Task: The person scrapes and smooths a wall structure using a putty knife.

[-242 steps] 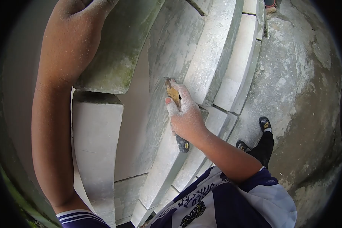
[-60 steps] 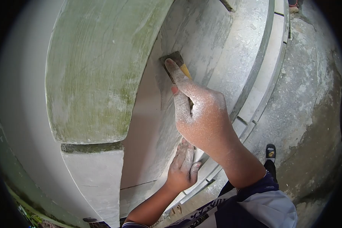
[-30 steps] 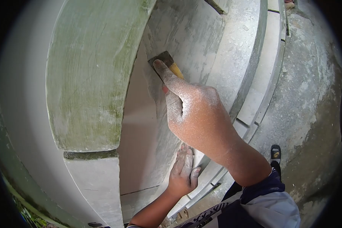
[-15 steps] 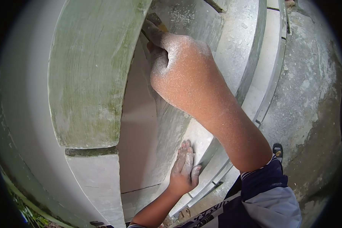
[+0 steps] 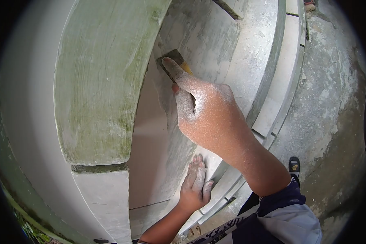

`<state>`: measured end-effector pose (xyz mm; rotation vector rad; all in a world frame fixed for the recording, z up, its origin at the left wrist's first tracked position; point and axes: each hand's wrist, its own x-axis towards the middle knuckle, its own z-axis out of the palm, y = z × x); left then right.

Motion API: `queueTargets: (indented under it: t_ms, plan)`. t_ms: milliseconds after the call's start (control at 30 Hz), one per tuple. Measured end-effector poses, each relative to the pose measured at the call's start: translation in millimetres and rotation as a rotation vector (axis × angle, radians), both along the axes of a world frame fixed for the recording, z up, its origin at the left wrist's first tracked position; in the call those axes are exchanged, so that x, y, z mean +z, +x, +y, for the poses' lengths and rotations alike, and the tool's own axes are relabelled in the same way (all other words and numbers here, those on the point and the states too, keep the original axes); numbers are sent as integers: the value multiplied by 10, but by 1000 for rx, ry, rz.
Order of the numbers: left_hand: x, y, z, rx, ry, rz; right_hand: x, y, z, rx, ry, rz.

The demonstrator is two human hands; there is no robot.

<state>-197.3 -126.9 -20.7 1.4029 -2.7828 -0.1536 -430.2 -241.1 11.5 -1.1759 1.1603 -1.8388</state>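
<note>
My right hand [image 5: 207,105], dusted with white powder, grips a scraper [image 5: 175,56] with a dark flat blade and a yellow part. Its index finger lies along the blade, and the handle is hidden in the fist. The blade is against the streaked grey-green inner wall [image 5: 201,40] of a curved plastered structure. Lower down, my left hand [image 5: 196,185] lies flat on the pale ledge [image 5: 209,160], its fingers stretched out and dusty, holding nothing.
A broad greenish curved panel [image 5: 97,81] stands on the left, above a white block [image 5: 103,199]. White flakes and dust lie on the upper ledge [image 5: 252,44]. Lower curved steps [image 5: 278,77] border the rough concrete floor [image 5: 321,101]. A sandalled foot [image 5: 294,164] shows at right.
My right hand has drawn the scraper down toward me and slightly right, so more of the blade shows. My left hand stays on the ledge.
</note>
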Motion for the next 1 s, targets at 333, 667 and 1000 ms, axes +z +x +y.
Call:
queueTargets:
  t_ms: [333,667,1000]
  plan:
    - [12,9,-15,-17,0,6,35,-99,-82,-60,1,80]
    - [-17,-6,-24,-18,-5,25,-63,-10,-113,-101,-58,77]
    - [-8,-3,-23,0,7,15,-6,-30,-107,-43,-53,48]
